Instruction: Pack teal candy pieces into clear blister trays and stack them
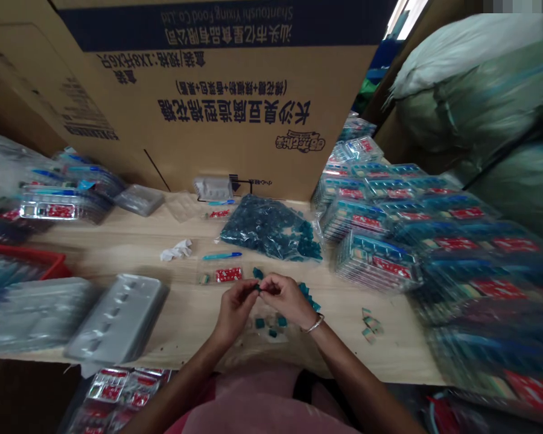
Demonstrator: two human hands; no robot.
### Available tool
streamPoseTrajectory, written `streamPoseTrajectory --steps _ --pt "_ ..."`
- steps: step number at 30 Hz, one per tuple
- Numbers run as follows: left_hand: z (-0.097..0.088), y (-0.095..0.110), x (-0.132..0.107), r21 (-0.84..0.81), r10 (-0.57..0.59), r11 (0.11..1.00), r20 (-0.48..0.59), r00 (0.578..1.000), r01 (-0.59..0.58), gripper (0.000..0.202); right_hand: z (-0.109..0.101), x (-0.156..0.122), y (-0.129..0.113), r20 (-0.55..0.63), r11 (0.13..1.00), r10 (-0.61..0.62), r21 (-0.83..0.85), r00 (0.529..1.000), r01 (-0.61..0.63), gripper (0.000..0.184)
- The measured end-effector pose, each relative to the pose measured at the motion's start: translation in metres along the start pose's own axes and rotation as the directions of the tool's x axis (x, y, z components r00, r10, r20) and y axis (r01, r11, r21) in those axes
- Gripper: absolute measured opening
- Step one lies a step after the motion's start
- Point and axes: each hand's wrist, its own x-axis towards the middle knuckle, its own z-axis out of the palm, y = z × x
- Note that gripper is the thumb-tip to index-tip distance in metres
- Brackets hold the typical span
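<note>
Two hands pinching: left hand [241,308] and right hand [288,298], fingers [271,284] of both clenched on one small teal piece [257,289]. One loose teal piece [257,273] just above the fingers, two more just below, a few right, all on the table [194,325].

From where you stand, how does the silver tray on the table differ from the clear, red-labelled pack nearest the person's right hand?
The silver tray is opaque and shows nothing in its recesses, while the clear pack is see-through, with teal and red contents. The silver tray lies flat at a slant, whereas the clear pack sits at the front of a heap of similar packs. Both look like moulded plastic, are longer than wide, and rest on the wooden table.
</note>
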Motion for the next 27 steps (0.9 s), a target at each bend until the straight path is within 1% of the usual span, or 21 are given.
streamPoseTrajectory --steps 2,4,8,12,14,18,20,22,25,27 --pt "0.002 0.003 0.000 -0.083 -0.072 0.994 0.037 0.997 0.075 0.022 -0.001 -0.003 0.003 0.069 0.988 0.046 0.141 0.997 -0.055 0.014" --pt "-0.001 0.008 -0.002 -0.115 -0.146 0.981 0.083 0.986 0.155 0.023 -0.004 -0.004 0.006 0.138 0.969 0.085 0.218 0.987 -0.114 0.021" --pt "-0.008 0.018 -0.008 -0.148 -0.234 0.956 0.131 0.963 0.252 0.025 -0.004 -0.005 0.008 0.187 0.957 0.102 0.249 0.977 -0.148 0.021" --pt "-0.009 0.019 -0.012 -0.161 -0.264 0.942 0.188 0.946 0.295 0.024 0.000 -0.008 0.008 0.204 0.953 0.131 0.244 0.970 -0.180 0.018" --pt "-0.006 0.018 -0.013 -0.124 -0.250 0.953 0.187 0.950 0.275 0.021 0.001 -0.010 0.009 0.202 0.954 0.146 0.231 0.968 -0.192 0.015" --pt "-0.003 0.019 -0.016 0.046 -0.161 0.987 0.124 0.979 0.156 0.021 0.004 -0.014 0.006 0.153 0.969 0.115 0.201 0.981 -0.145 0.009" --pt "-0.003 0.022 -0.018 0.096 -0.143 0.987 0.147 0.979 0.129 0.022 0.005 -0.016 0.002 0.146 0.973 0.106 0.191 0.984 -0.133 0.008" --pt "-0.005 0.023 -0.018 0.110 -0.150 0.985 0.187 0.971 0.131 0.023 0.007 -0.018 -0.003 0.132 0.979 0.099 0.167 0.986 -0.121 0.009" --pt "-0.008 0.023 -0.017 0.101 -0.161 0.985 0.222 0.962 0.142 0.022 0.008 -0.020 -0.008 0.105 0.989 0.089 0.107 0.990 -0.100 0.010" --pt "-0.010 0.021 -0.016 0.083 -0.152 0.987 0.255 0.955 0.135 0.019 0.008 -0.021 -0.008 0.118 0.986 0.107 0.114 0.987 -0.121 0.010"
